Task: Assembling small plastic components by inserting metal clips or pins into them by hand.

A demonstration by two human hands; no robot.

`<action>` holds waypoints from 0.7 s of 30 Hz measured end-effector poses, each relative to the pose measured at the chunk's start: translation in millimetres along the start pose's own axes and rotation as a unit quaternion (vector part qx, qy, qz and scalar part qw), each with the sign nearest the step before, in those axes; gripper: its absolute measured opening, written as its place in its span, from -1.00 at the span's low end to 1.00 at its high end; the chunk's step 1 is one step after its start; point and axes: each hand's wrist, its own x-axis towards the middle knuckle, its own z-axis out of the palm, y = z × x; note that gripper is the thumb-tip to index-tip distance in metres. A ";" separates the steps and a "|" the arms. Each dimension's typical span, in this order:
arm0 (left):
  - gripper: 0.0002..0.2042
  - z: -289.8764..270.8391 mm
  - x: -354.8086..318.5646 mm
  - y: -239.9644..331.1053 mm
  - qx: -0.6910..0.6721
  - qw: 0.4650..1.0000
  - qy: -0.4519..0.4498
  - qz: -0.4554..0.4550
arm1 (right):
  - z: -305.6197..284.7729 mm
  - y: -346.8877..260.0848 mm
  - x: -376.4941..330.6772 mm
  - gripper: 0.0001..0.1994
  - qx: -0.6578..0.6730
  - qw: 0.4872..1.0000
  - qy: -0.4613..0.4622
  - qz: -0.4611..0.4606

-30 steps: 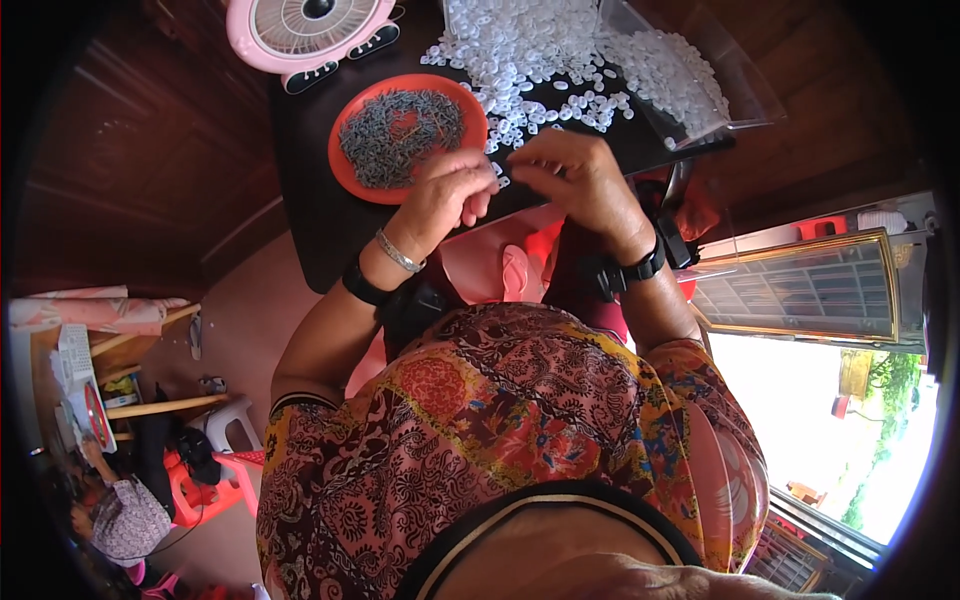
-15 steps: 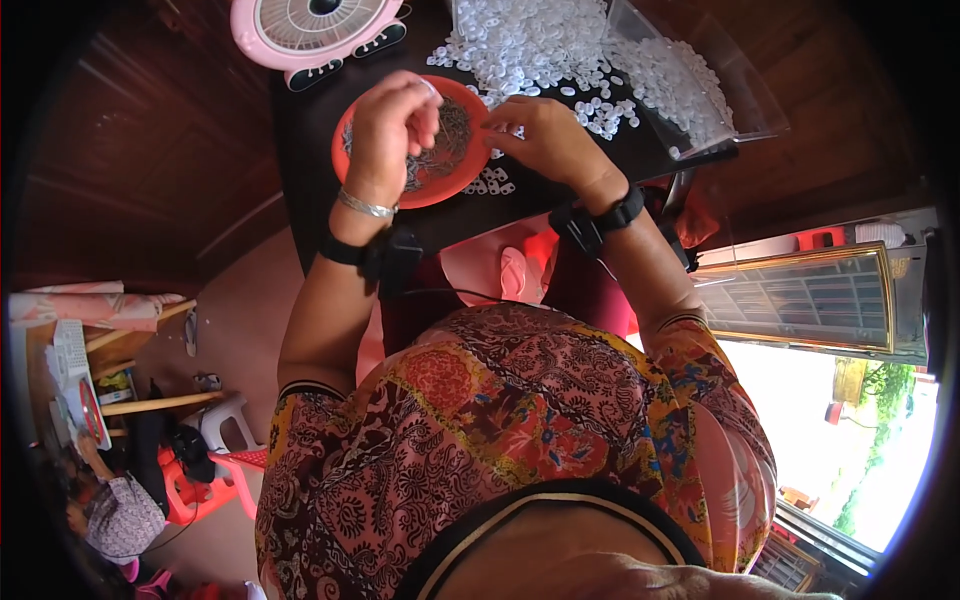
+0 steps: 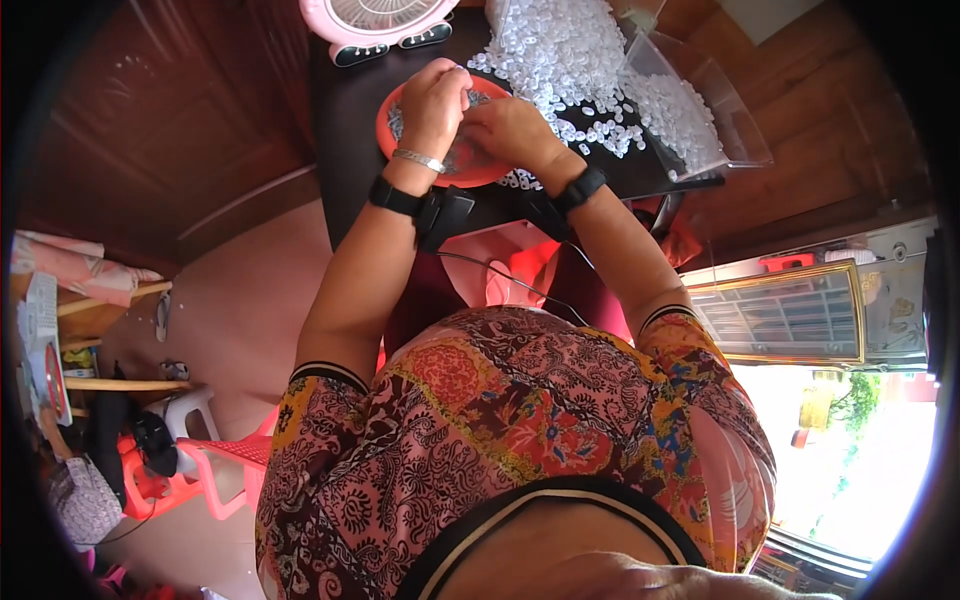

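Over an orange-red bowl (image 3: 384,132) my two hands come close together. My left hand (image 3: 433,112) is closed, fingers curled, above the bowl's left part; whatever is in it is too small to make out. Beside it my right hand (image 3: 512,136) reaches in from the right with thumb and finger pinched; what lies between them is hidden. Small grey metal-looking pieces (image 3: 396,120) lie in the bowl. A heap of small oval whitish plastic pieces (image 3: 560,60) spreads behind and right of it. A few more flat whitish pieces (image 3: 518,180) lie by the bowl's near edge, partly behind my right wrist.
A pink fan (image 3: 385,25) stands at the table's far left. A clear box (image 3: 740,150) on the right holds more whitish pieces. The dark table (image 3: 350,180) ends close to my lap. Red plastic chairs (image 3: 225,460) and another person's patterned sleeve (image 3: 90,500) show at lower left.
My hands have drawn together over the bowl; my right hand moved left from its rim toward my left hand. The view has shifted, so the table appears further right and higher.
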 end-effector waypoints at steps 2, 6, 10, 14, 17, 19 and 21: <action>-0.84 2.3 6.1 -7.8 -0.007 1.000 0.009 -0.014 | -5.2 4.5 -0.7 -0.82 0.034 0.999 0.012 0.026; -0.80 9.2 20.2 -21.4 0.018 1.000 0.016 -0.009 | -16.3 11.5 -4.6 -0.80 0.032 0.993 0.063 0.098; -0.82 34.4 26.5 -44.7 0.174 0.982 0.001 0.071 | -35.4 23.1 -18.0 -0.78 0.017 0.987 0.077 0.137; -0.88 54.8 31.8 -74.6 0.233 0.952 -0.103 0.170 | -54.3 26.4 -25.5 -0.81 -0.009 0.984 0.052 0.168; -0.87 57.1 32.0 -81.5 0.212 0.951 -0.135 0.178 | -58.5 29.5 -30.6 -0.81 0.057 0.982 0.072 0.163; -0.85 59.3 31.9 -75.6 0.168 0.965 -0.147 0.138 | -59.4 32.0 -35.6 -0.81 0.059 0.981 0.066 0.171; -0.82 63.0 20.1 -51.0 -0.003 0.984 -0.170 -0.055 | -62.1 34.3 -43.8 -0.80 0.070 0.978 0.062 0.184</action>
